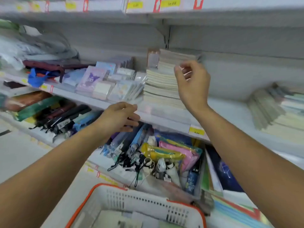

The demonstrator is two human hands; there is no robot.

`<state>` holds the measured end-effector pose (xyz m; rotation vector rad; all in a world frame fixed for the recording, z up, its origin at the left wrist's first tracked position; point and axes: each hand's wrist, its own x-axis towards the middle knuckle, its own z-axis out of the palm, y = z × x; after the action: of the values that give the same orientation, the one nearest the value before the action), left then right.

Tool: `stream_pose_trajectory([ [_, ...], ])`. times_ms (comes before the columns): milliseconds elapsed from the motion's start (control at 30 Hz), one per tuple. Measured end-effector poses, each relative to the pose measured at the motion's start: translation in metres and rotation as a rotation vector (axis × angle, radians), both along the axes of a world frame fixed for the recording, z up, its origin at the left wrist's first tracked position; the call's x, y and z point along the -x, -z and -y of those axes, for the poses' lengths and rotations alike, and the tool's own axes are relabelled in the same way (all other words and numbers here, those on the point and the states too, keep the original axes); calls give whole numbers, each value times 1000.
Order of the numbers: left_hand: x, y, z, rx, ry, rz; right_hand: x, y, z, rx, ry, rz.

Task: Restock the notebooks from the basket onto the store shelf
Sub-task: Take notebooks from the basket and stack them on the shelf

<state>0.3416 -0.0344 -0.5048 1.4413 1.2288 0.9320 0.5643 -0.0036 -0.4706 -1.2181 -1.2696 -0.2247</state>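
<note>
Fingers of our right hand loosely curled beside the tall notebook stack on the middle shelf; nothing seems to be between them, though the frame is blurred there. Left hand hovers in front of the shelf lip, fingers relaxed and spread, holding nothing

Notebooks in two places: the stack on the shelf, spines and page edges facing us, and a few flat pale covers at the bottom of the white basket with orange rim, low in front of us. How many remain in the basket we cannot tell; only part of it shows

Handling, our judgement:
- thin soft-cover books, light singly, some weight as a bundle
- stiff enough along the spine, floppy at the open edge; a one-corner pinch would let the cover sag
- covers look smooth, maybe wrapped; a pile could slide apart if tilted
- not fragile, but corners dent

Where to hold: along the spine side, thumb on top, fingers underneath, or both hands on opposite long edges for several at once. Set them flat on the stack top, square to the pile, since it already stands high and leans slightly

Neighbours: packaged sticker pads just left of the stack, folded umbrellas on the shelf below
</note>
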Motion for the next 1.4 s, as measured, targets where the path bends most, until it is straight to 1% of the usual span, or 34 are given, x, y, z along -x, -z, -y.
stream_pose_trajectory([
  [33,10,21,10,11,46,-164,23,42,22,32,-128,52],
  [67,22,44,22,33,137,-352,43,91,39,194,-245,119],
  [100,34,66,34,66,262,-547,58,144,54,475,-358,194],
  [133,47,88,46,100,400,-733,70,199,70,835,-429,303],
  [167,59,108,57,118,518,-881,75,250,87,1191,-459,421],
  [200,71,124,66,128,600,-984,75,294,102,1469,-469,481],
  [233,82,135,73,158,652,-1046,69,329,119,1632,-454,471],
  [267,89,141,78,200,685,-1074,61,354,135,1705,-425,418],
  [300,95,142,81,234,688,-1058,52,373,148,1738,-400,418],
  [333,98,143,81,250,653,-992,45,389,160,1767,-398,452],
  [367,99,145,80,240,592,-911,39,402,170,1783,-404,508],
  [400,99,147,78,212,541,-863,34,412,177,1753,-416,569],
  [433,98,149,76,182,530,-874,33,419,181,1705,-413,603],
  [500,95,155,72,159,606,-1022,40,430,185,1584,-414,632],
  [567,95,162,67,215,687,-1153,59,434,184,1518,-465,784],
  [600,94,162,65,242,706,-1181,71,435,185,1494,-508,878],
  [633,93,161,64,251,714,-1191,83,437,187,1484,-549,957],
  [700,89,158,62,236,694,-1152,100,442,193,1474,-581,1074],
  [800,85,154,61,207,658,-1070,104,447,190,1477,-537,1089],
  [867,86,156,61,209,663,-1075,100,446,182,1454,-530,1109],
  [967,91,161,61,241,673,-1098,93,447,173,1470,-589,1007],
  [1067,96,166,61,281,672,-1102,78,445,161,1484,-611,954],
  [1200,97,170,60,328,664,-1088,46,440,144,1510,-552,975],
  [1233,95,171,60,329,664,-1088,39,441,143,1511,-549,929],
  [1333,89,172,60,319,665,-1081,24,446,156,1506,-551,601],
  [1400,85,172,59,315,673,-1073,18,451,170,1493,-471,450],
])
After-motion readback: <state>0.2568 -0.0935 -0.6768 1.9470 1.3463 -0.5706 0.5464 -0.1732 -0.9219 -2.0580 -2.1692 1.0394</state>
